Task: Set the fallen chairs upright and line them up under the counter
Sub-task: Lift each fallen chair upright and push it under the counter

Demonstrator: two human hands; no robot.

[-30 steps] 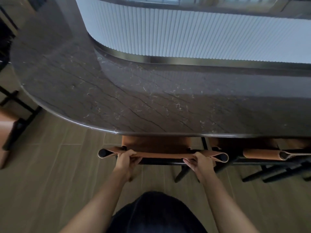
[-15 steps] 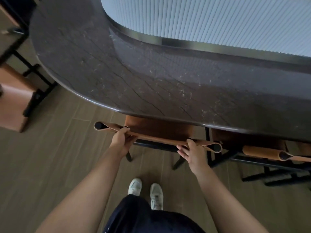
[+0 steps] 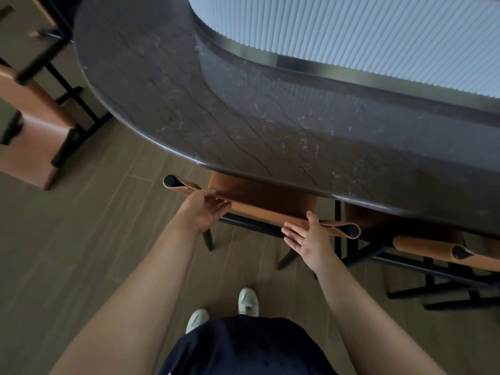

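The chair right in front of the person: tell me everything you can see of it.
The chair stands upright, its tan leather-looking seat tucked partly under the dark stone counter. Its backrest is a tan band wrapped round black tube ends, on a thin black frame with legs on the wood floor. The left hand and the right hand lie open against the backrest.

The left hand point(image 3: 204, 212) and the right hand point(image 3: 308, 240) rest with straight fingers on the tan backrest point(image 3: 261, 211) of an upright chair tucked under the dark marble table point(image 3: 243, 117). A second chair point(image 3: 428, 248) stands just to its right. Another chair point(image 3: 29, 136) lies tipped on the wooden floor point(image 3: 81, 239) at the left.
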